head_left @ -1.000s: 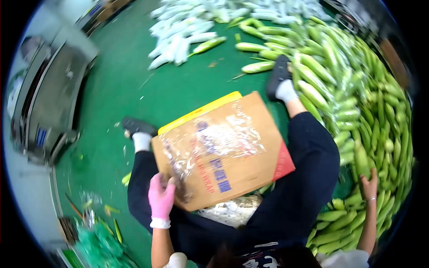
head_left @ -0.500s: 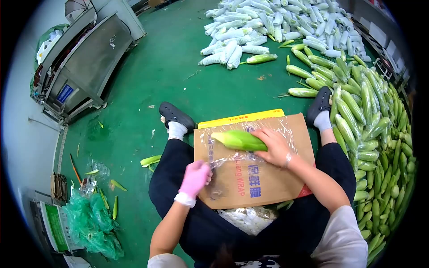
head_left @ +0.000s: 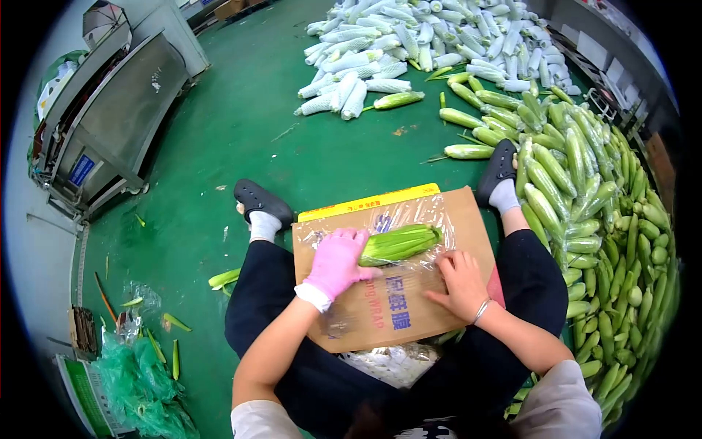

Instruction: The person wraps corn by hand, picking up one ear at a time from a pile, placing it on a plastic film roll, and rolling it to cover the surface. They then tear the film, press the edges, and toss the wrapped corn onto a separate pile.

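Note:
A green ear of corn in its husk lies across a sheet of clear plastic film on top of a printed cardboard box between my legs. My left hand, in a pink glove, grips the left end of the corn, with its thumb below and fingers above. My bare right hand rests just right of and below the corn, fingers apart, at the film's lower edge. It holds nothing.
Foam-netted corn is heaped at the far side. Husked-on ears, some film-wrapped, pile up along my right. A yellow box edge shows behind the cardboard. Green plastic bags and a metal cart are left.
The corn has gone from my right hand onto the film, its leafy end now pointing right. My left hand has moved up onto it. My right hand has let go and moved down.

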`<state>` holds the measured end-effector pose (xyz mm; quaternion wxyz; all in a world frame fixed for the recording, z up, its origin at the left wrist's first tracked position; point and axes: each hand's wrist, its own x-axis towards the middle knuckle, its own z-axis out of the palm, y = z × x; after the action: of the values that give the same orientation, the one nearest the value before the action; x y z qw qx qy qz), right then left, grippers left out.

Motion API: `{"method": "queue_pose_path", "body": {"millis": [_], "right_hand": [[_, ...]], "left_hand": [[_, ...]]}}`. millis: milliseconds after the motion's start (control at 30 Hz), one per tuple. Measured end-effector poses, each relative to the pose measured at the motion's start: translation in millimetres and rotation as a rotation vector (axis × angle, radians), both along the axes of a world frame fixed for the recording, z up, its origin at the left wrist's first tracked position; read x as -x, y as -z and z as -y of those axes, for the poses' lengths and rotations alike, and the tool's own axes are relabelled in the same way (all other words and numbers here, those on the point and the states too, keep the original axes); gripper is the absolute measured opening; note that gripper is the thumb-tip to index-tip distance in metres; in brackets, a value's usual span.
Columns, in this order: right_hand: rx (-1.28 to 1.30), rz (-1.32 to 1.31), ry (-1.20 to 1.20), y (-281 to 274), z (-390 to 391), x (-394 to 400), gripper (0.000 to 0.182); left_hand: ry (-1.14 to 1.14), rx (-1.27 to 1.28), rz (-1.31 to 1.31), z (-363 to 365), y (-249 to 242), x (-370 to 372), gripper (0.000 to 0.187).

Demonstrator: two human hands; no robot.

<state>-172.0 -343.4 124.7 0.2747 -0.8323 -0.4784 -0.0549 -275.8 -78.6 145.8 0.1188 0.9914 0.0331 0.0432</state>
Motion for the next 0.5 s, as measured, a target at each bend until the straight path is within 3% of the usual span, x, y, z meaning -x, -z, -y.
{"method": "queue_pose_path", "body": {"millis": [67,133,200,233,300,333,367,400,467,500], "right_hand": [[0.053,0.109,0.041,36,23,-23,0.021],[-0.225,-0.036,0.245,21,20,-62,0.005],[-0.295,-0.726,0.452,6,4,-97,0.006],[-0.293,-0.726,0.456,8,0,-99,0.006],[-0.49,-1.273,0.343,-1,-18,-95,0.006],[-0.227,-1.101,0.295,-12,-15,-71,0.006],[-0.166,-1.059,0.144,3,-10,-40,0.01],[0.05,-0.784,-0.001,-3,0,-8,0.021],[0.017,-0.304,-0.301,-1,17,30,0.052],[0.112,-0.238,-0.269,0,13,30,0.054]], "left_hand": [[0.039,-0.045,0.016,-3,-1,-1,0.064],[0.085,0.01,-0.023,-3,-4,2,0.067],[0.114,0.038,0.033,8,1,14,0.062],[0.118,0.052,0.028,17,-1,22,0.061],[0.148,0.133,-0.004,33,-3,42,0.061],[0.172,0.201,-0.032,41,-2,54,0.063],[0.174,0.293,-0.103,49,-1,65,0.065],[0.175,0.388,-0.181,54,0,74,0.067],[0.123,0.43,-0.289,56,-1,78,0.068],[0.039,0.349,-0.122,56,-1,77,0.068]]}}
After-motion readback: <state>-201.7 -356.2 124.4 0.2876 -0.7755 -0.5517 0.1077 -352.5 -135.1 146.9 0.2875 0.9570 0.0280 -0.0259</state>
